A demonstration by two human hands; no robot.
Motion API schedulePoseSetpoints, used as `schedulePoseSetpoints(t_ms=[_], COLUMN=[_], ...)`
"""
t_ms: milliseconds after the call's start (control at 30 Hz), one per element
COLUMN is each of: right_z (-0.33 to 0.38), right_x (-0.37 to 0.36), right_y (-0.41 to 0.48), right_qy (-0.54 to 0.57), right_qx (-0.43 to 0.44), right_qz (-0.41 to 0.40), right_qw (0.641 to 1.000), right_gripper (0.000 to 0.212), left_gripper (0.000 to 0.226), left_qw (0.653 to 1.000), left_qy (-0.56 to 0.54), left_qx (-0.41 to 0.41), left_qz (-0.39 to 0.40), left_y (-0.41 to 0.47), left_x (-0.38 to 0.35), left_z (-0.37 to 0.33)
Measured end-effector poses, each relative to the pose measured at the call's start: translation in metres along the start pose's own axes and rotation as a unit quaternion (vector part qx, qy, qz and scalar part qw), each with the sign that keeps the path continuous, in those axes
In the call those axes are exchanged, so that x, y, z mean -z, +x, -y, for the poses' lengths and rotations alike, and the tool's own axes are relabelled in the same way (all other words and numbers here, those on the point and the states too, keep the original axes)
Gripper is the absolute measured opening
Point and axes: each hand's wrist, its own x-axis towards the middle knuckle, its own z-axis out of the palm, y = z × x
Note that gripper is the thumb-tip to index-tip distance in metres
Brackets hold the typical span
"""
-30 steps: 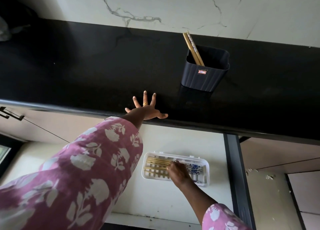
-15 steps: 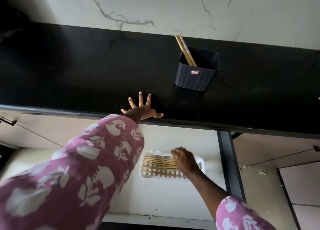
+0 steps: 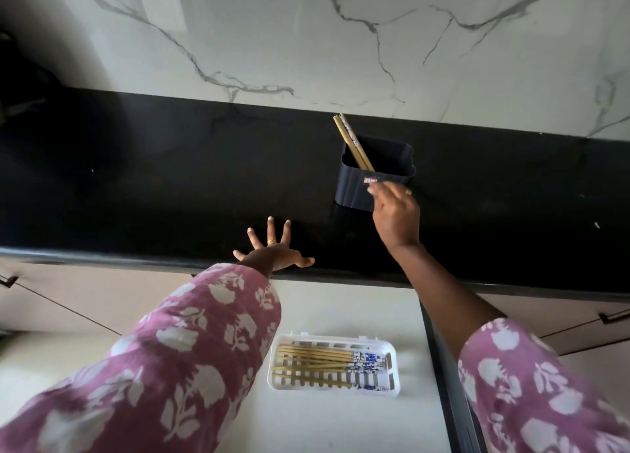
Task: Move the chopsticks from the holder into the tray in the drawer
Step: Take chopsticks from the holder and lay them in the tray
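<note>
Kitchen setup here: white marble-look wall (image 3: pixel 306 36) at the back with grey veins, and a glossy black worktop (image 3: pixel 153 180) running across in front of it. The dark holder (image 3: pixel 354 186) sits on that worktop, fairly close to the wall, and there's a pair of chopsticks (image 3: pixel 353 142) left in it, leaning toward the holder's left back corner and sticking up past the rim.

The right hand (image 3: pixel 395 217) is up against the front right of the holder, fingers loosely bunched and a bit blurry, nothing gripped in it as far as I can see. It sits over the holder's front wall, right by the little red label (image 3: pixel 370 180). The left hand (image 3: pixel 272 251) is well left of the holder, pressed flat on the worktop's front edge with fingers spread wide, a gold ring (image 3: pixel 271 241) on one finger. Both arms have a pink floral sleeve (image 3: pixel 177 350).

Below the worktop edge, straight down from the holder, the drawer (image 3: pixel 341 418) is open with a pale floor. The white slotted tray (image 3: pixel 392 381) lies in it, and a bunch of chopsticks in the tray (image 3: pixel 317 364) lie side by side, with blue-patterned ends pointing right.
</note>
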Motion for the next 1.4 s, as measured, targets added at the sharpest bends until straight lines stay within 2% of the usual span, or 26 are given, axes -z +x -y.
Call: schedulePoseSetpoints(t_ms=[100,167,233,300,433,633,767,900,1200,1400], right_z=[-0.002,0.0,-0.001,-0.005,-0.007,-0.008,-0.005,-0.004,-0.003,0.004], right_x=[-0.011,-0.019,-0.03,-0.043,-0.063,-0.08,-0.08,-0.074,-0.032,0.02], right_y=[0.043,0.069,0.087,0.098,0.106,0.108,0.111,0.11,0.138,0.156], right_qy=[-0.009,-0.012,-0.025,-0.018,-0.034,-0.086,-0.052,-0.039,0.089,0.158], right_qx=[-0.032,-0.081,-0.146,-0.193,-0.251,-0.264,-0.308,-0.31,-0.285,-0.286], right_qz=[0.043,0.124,0.213,0.288,0.356,0.342,0.332,0.333,0.171,0.066], right_qw=[0.999,0.989,0.966,0.938,0.899,0.898,0.89,0.89,0.939,0.943], right_gripper=[0.009,0.009,0.019,0.019,0.031,0.024,0.024,0.03,0.018,0.019], left_gripper=[0.102,0.102,0.102,0.102,0.102,0.104,0.105,0.105,0.104,0.103], left_qw=[1.0,1.0,1.0,1.0,1.0,1.0,1.0,1.0,1.0,1.0], left_qy=[0.002,0.001,0.0,0.003,0.005,0.01,0.009,0.009,0.01,0.007], left_qx=[0.001,0.002,0.006,0.009,0.013,0.015,0.015,0.014,0.011,0.005], left_qz=[0.004,0.006,0.008,0.008,0.012,0.021,0.023,0.021,0.013,0.003], left_y=[0.001,0.001,0.001,0.001,0.003,0.006,0.008,0.008,0.006,0.001], left_x=[0.002,0.003,0.003,0.003,0.003,0.004,0.004,0.003,0.001,0.0], left_z=[-0.001,-0.002,-0.003,-0.004,-0.004,-0.003,-0.002,-0.002,-0.002,-0.002])
